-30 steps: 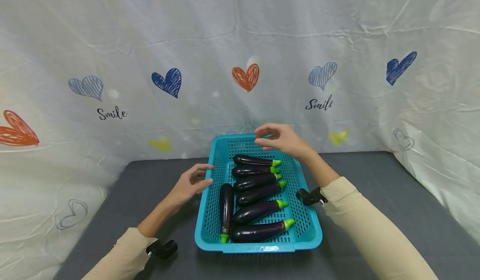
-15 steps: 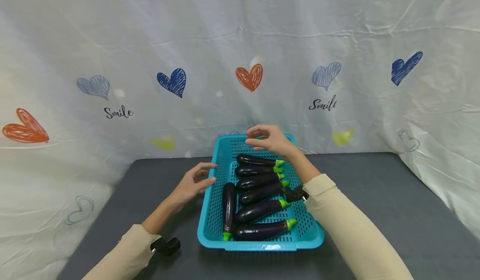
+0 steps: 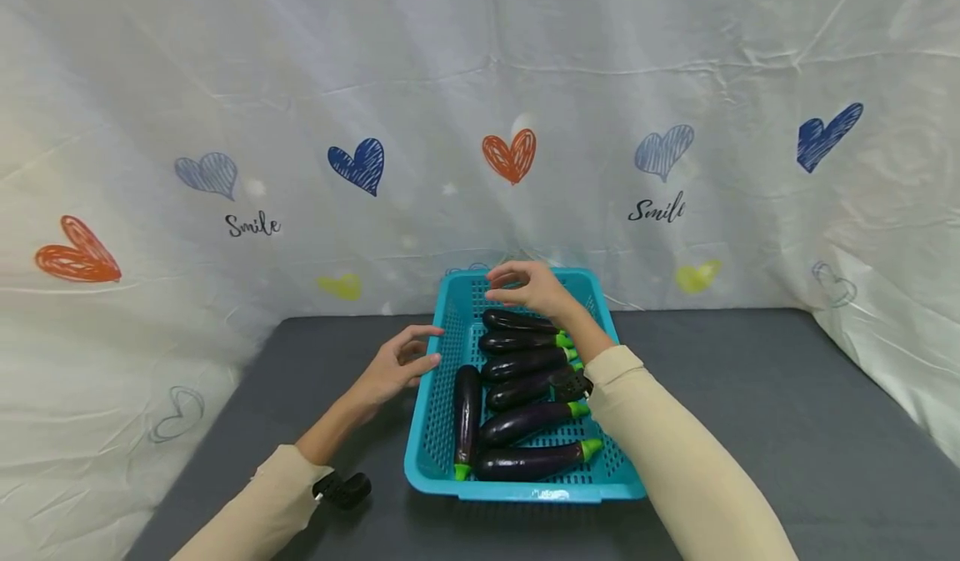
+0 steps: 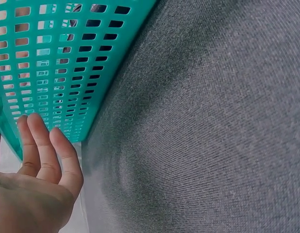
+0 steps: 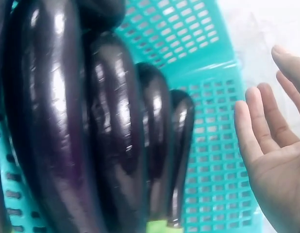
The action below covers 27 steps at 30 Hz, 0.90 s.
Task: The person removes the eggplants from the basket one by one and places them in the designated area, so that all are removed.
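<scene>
A blue-green plastic basket [image 3: 423,428] with slotted walls holds several dark purple eggplants [image 3: 525,463] with green stem ends. Most lie crosswise in a row; one eggplant [image 3: 467,415] lies lengthwise along the left wall. My left hand [image 3: 393,365] is at the basket's left side, fingertips right at the rim. In the left wrist view its loosely bent fingers [image 4: 67,155] are outside the slotted wall. Above the far end of the basket is my right hand [image 3: 528,286], fingers loosely bent and holding nothing. The right forearm and wrist camera cover some stem ends.
The basket stands on a dark grey cloth-covered table [image 3: 720,394]. Behind the table hangs a pale curtain [image 3: 435,86] printed with hearts and the word Smile, close to the basket's far end. Black cameras [image 3: 342,490] are strapped at both wrists.
My right hand has moved left and slightly down over the far part of the basket, its forearm now crossing the right side. The left hand stays by the left rim. The eggplants lie as before.
</scene>
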### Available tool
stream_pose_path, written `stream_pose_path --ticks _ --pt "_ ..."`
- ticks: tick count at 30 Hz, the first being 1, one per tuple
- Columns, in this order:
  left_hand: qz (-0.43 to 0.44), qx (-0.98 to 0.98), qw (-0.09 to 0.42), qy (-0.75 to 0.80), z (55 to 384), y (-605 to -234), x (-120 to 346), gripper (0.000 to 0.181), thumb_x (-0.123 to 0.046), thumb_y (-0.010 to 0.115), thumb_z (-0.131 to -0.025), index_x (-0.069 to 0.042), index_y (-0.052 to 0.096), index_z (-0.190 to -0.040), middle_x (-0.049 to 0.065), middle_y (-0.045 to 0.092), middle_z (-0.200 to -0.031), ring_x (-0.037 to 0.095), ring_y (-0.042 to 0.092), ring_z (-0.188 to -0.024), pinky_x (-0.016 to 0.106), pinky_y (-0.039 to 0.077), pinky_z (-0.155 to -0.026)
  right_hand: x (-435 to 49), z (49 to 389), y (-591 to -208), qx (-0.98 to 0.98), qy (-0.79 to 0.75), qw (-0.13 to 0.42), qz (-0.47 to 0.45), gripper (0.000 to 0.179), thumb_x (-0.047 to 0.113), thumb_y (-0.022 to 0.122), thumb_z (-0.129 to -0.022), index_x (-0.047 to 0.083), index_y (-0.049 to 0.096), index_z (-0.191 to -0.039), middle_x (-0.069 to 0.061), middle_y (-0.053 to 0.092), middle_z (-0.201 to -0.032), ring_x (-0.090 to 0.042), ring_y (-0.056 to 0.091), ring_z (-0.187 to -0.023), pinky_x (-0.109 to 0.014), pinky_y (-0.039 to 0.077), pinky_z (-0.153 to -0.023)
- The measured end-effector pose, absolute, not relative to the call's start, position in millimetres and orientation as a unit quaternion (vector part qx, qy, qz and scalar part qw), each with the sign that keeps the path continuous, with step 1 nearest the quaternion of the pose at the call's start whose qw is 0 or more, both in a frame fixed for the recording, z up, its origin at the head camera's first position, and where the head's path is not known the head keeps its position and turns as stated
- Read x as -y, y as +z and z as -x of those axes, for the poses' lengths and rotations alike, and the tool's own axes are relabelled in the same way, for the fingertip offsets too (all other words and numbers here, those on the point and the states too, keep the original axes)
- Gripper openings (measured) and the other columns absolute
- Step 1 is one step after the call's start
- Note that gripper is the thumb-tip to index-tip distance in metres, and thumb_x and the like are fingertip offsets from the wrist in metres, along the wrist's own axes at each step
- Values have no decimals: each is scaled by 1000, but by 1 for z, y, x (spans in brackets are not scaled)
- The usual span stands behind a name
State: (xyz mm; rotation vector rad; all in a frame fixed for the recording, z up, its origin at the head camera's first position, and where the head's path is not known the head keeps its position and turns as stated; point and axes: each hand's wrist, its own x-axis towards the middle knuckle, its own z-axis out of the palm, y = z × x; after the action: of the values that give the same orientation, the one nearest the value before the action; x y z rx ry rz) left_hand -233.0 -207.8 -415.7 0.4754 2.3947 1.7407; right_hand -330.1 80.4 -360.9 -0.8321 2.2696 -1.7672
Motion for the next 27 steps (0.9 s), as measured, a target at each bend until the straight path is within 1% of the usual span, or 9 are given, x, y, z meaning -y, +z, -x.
stream_pose_path --ticks 5,11,13,19,24,27 --pt "-167 -794 73 580 235 -416 206 47 -24 63 -104 -17 49 -148 21 51 -141 37 54 -122 59 48 -94 -85 333 -377 -775 -564 61 280 41 8 74 -96 -8 61 -131 -28 58 -132 -36 57 -120 -51 49 -96" --pt "-169 -793 72 581 235 -416 208 47 -25 65 -103 -17 50 -147 21 49 -144 37 52 -126 60 48 -95 -89 333 -391 -781 -561 53 270 42 6 75 -94 -10 61 -130 -29 58 -131 -39 58 -118 -49 51 -94" --pt "-168 -793 69 581 235 -416 209 47 -25 65 -103 -17 50 -147 21 49 -144 38 53 -124 59 49 -94 -88 334 -394 -780 -562 51 271 43 6 75 -94 -10 61 -130 -29 58 -131 -41 58 -119 -49 51 -94" --pt "-164 -796 72 578 234 -415 210 47 -25 65 -103 -18 50 -147 20 50 -143 37 55 -122 57 50 -93 -85 335 -402 -784 -562 55 256 47 9 78 -93 -8 61 -133 -26 57 -134 -41 55 -122 -50 49 -98" --pt "-160 -801 78 572 236 -417 208 46 -26 65 -103 -20 50 -147 17 48 -146 37 51 -128 58 48 -95 -86 335 -406 -796 -556 44 237 49 10 81 -90 -6 62 -133 -22 59 -134 -39 54 -124 -50 47 -100" --pt "-160 -801 74 572 236 -417 207 45 -24 65 -103 -19 50 -146 18 48 -146 38 50 -129 59 48 -95 -88 335 -409 -799 -551 39 236 50 12 81 -90 -5 63 -133 -20 60 -133 -37 55 -124 -50 47 -100"
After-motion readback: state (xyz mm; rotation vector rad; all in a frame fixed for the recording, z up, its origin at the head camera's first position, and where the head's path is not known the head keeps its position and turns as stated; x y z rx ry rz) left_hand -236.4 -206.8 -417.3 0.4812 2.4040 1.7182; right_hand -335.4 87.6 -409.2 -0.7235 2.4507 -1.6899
